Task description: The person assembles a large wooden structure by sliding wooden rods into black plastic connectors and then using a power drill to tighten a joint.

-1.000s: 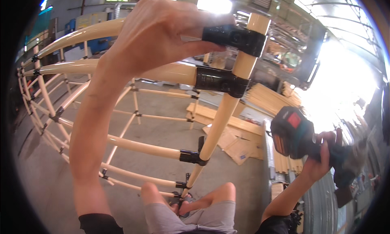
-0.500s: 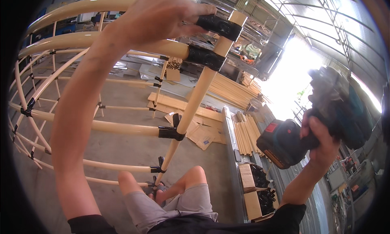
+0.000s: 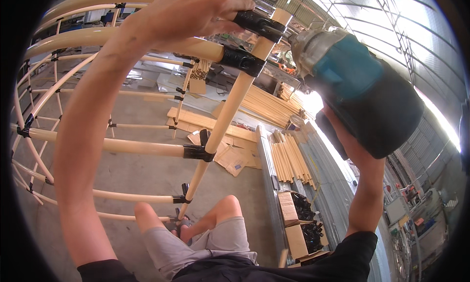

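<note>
With its fingers closed, my left hand (image 3: 196,10) grips the black pipe joint (image 3: 259,25) near the top of a cream upright pipe (image 3: 230,111). A second black joint (image 3: 243,60) sits just below it, tying a cream crosspiece (image 3: 200,48) to the same upright. On the right, my right hand (image 3: 342,137) is wrapped round the handle of a teal and black cordless driver (image 3: 350,69). The driver's nose points left at the upper joint, close to it; whether its tip touches cannot be made out. Its body hides most of my right fingers.
The cream pipe frame (image 3: 142,147) with black joints spreads to the left. Cardboard boxes of black joints (image 3: 302,206) stand at lower right, by cut pipes (image 3: 293,157) on long metal profiles (image 3: 338,194). Flat cardboard (image 3: 232,159) and long pipes (image 3: 267,106) lie beyond.
My right hand has raised the driver and brought it left, and its nose is now by the upper joint. My left hand keeps its grip; the view has shifted slightly.
</note>
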`<state>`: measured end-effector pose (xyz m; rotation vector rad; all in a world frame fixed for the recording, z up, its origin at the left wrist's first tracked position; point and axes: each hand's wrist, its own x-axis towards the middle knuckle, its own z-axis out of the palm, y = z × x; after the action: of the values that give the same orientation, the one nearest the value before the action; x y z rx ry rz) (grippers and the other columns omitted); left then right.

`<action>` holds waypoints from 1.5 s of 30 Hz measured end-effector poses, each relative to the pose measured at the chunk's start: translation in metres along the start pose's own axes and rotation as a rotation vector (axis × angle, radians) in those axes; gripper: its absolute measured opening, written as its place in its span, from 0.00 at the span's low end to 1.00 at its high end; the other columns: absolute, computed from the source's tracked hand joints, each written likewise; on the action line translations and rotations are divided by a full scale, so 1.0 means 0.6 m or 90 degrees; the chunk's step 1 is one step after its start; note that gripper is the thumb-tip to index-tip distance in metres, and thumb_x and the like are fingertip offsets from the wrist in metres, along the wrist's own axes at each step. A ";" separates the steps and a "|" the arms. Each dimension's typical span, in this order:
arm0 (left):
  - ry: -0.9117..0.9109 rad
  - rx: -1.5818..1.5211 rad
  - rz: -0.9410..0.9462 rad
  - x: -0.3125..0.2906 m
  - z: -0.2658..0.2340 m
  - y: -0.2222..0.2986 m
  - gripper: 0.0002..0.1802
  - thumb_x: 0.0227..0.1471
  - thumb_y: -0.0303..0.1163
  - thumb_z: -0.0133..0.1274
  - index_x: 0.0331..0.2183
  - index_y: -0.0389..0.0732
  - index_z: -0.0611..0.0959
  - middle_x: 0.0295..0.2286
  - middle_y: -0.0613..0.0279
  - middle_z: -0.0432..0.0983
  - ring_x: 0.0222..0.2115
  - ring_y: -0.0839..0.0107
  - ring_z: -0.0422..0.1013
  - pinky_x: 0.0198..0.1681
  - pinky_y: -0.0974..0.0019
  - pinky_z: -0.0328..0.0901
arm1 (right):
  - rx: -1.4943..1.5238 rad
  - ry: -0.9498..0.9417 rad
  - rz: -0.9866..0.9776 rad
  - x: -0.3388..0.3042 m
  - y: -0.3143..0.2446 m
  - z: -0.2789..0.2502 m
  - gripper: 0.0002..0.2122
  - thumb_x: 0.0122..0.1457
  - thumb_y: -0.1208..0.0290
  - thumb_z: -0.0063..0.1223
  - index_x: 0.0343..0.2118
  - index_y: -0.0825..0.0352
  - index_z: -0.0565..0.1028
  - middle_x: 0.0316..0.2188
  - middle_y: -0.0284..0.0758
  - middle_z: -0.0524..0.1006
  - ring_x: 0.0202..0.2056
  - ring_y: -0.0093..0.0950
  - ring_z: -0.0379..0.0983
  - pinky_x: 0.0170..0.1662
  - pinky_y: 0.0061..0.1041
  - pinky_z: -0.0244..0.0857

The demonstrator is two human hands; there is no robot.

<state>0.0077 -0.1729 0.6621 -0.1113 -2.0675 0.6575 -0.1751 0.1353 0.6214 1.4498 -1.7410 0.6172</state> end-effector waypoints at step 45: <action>-0.033 -0.245 -0.135 0.010 -0.032 0.025 0.10 0.50 0.36 0.65 0.31 0.39 0.87 0.11 0.73 0.66 0.12 0.81 0.50 0.17 0.74 0.44 | -0.148 -0.047 -0.184 0.087 -0.084 -0.065 0.09 0.56 0.73 0.61 0.39 0.68 0.77 0.28 0.32 0.79 0.27 0.24 0.74 0.34 0.25 0.67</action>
<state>0.0173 -0.1506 0.6674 -0.0939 -2.1962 0.1307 -0.1195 0.1229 0.6810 1.5340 -1.5589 0.2040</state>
